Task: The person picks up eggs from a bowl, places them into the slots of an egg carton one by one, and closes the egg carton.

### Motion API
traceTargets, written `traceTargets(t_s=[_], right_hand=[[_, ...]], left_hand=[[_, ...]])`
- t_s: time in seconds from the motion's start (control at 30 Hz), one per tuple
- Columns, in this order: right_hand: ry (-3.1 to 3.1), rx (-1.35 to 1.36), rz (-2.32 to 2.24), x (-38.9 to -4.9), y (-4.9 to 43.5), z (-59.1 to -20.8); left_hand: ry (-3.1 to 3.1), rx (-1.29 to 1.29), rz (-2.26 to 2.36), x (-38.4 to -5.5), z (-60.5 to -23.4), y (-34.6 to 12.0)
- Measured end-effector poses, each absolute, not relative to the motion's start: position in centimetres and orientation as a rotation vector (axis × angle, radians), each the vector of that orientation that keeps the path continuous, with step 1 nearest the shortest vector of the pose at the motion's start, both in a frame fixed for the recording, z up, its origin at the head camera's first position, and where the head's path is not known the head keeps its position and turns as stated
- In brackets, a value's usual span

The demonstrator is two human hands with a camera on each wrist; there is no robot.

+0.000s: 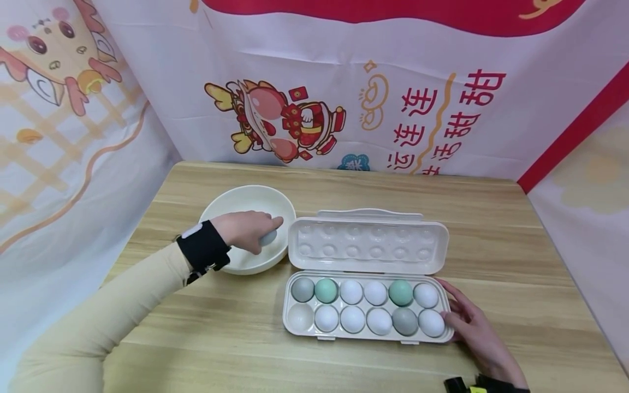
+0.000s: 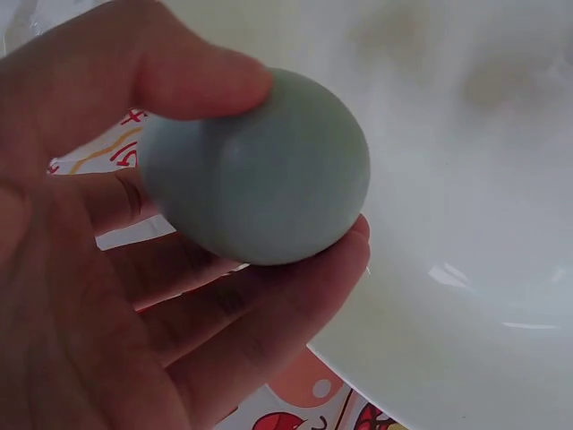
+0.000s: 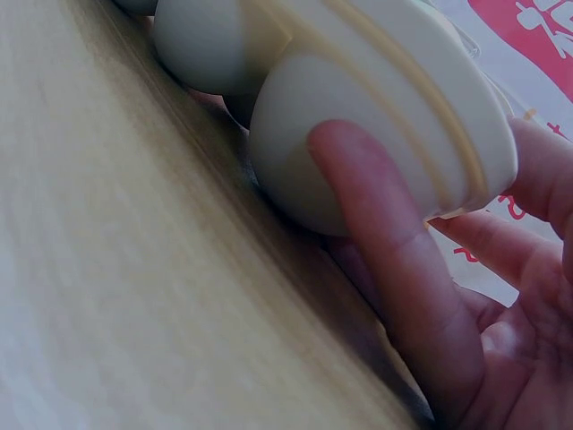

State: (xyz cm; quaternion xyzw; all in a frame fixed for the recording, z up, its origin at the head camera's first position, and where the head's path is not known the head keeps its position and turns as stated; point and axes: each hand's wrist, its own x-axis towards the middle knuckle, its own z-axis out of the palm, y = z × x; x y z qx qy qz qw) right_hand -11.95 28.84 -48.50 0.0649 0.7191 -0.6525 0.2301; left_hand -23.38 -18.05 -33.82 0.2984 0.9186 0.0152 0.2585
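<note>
Over the round white bowl (image 1: 248, 192), my left hand (image 1: 248, 229) pinches a pale blue-grey egg (image 2: 260, 170) between thumb and fingers. To the right of the bowl lies an egg carton (image 1: 344, 334) with its clear-white lid (image 1: 368, 265) folded back. Its two rows hold several eggs: white ones (image 1: 352, 319), green ones (image 1: 400, 293) and grey ones (image 1: 405, 321). The front-left cup (image 1: 300, 317) has no egg in it. My right hand (image 1: 474, 327) grips the carton's right end, its thumb (image 3: 367, 197) against the rounded underside of a cup.
Everything stands on a wood-grain table (image 1: 221, 338). A printed white cloth (image 1: 295, 49) with cartoon figures and red writing hangs behind the table's back edge, and similar cloths hang at both sides.
</note>
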Motion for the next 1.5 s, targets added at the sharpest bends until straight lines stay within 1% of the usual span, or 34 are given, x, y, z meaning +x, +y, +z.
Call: traceTargets(t_s=[0.3, 0.67, 0.87, 1.2, 1.5], right_hand=[[1.987, 0.164, -1.804, -11.9, 28.9, -48.5], [1.994, 0.15, -1.796, -12.0, 29.0, -48.5], [2.006, 0.132, -1.801, -11.9, 29.0, -48.5], [2.019, 0.11, -1.809, -11.8, 29.0, -48.5], [2.026, 0.106, -1.809, -11.7, 28.9, -48.5]], left_hand=[[2.533, 0.825, 0.039, -22.2, -32.9, -18.0], [2.609, 0.909, 0.009, -20.2, -31.6, -17.2], [2.622, 0.971, -0.022, -19.0, -31.6, -16.5], [2.665, 1.145, -0.043, -17.0, -31.7, -15.7], [2.654, 1.265, 0.003, -15.4, -33.1, -15.2]])
